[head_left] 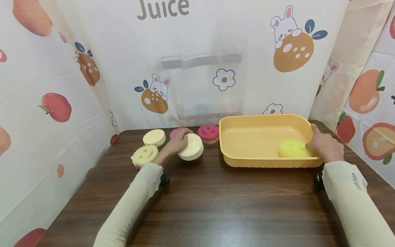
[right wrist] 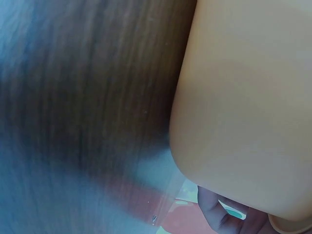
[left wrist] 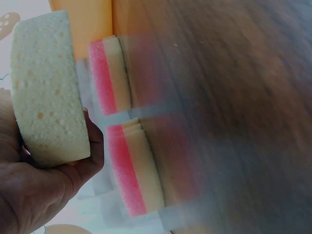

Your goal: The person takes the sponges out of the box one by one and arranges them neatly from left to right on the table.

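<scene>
My left hand [head_left: 178, 141] grips a thick round cream sponge [head_left: 192, 147], raised off the table and tilted. In the left wrist view the sponge's porous side [left wrist: 48, 92] faces the camera, with fingers curled round it. Behind that hand a pink sponge [head_left: 175, 131] is partly hidden. My right hand [head_left: 327, 145] holds the right end of a yellow-orange plastic basin [head_left: 265, 162], its thumb over the rim. Fingers [right wrist: 212, 207] show against the outer wall in the right wrist view. Inside the basin, near that thumb, lies a yellow sponge [head_left: 293, 148] with a face pattern.
A pink smiley sponge [head_left: 208, 133] with a cream base sits against the basin's left side. Farther left lie a plain round cream sponge [head_left: 154, 138] and a cream smiley sponge [head_left: 144, 155]. Printed curtains [head_left: 197, 41] enclose the brown wooden table [head_left: 228, 206] at the back and sides.
</scene>
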Tool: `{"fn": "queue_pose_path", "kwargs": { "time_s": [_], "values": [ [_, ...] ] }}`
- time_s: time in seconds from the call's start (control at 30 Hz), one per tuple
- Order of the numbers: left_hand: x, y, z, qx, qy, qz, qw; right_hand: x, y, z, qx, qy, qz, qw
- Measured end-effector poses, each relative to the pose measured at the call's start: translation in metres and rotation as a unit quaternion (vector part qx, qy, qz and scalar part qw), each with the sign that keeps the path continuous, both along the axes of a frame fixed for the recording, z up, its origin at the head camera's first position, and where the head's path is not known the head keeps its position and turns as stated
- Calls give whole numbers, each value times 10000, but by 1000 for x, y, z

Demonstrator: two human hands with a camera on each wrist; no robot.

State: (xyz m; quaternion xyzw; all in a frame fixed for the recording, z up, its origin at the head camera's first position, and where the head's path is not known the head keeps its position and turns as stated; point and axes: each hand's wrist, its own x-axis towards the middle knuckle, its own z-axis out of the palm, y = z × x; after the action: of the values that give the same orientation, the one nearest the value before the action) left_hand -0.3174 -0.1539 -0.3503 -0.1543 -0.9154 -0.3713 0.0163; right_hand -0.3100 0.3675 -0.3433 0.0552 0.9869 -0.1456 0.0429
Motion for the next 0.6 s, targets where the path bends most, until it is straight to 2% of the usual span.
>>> {"fn": "queue_pose_path", "kwargs": {
  "time_s": [0.17, 0.3, 0.43, 0.6],
  "values": [
    [0, -8, -5, 29, -119, 101, 9999, 0, 0, 0, -63, -28, 13, 10000],
    [2, -13, -7, -280, -11, 231, 9993, -1, -1, 1, -54, -66, -31, 10000],
    [3, -19, -9, -556, 111, 222, 9981, -1, -1, 2, -14, -69, -78, 9999],
    [8, -26, -10, -655, -93, 306, 9973, 0, -1, 2, -43, -92, -61, 9999]
  ]
}}
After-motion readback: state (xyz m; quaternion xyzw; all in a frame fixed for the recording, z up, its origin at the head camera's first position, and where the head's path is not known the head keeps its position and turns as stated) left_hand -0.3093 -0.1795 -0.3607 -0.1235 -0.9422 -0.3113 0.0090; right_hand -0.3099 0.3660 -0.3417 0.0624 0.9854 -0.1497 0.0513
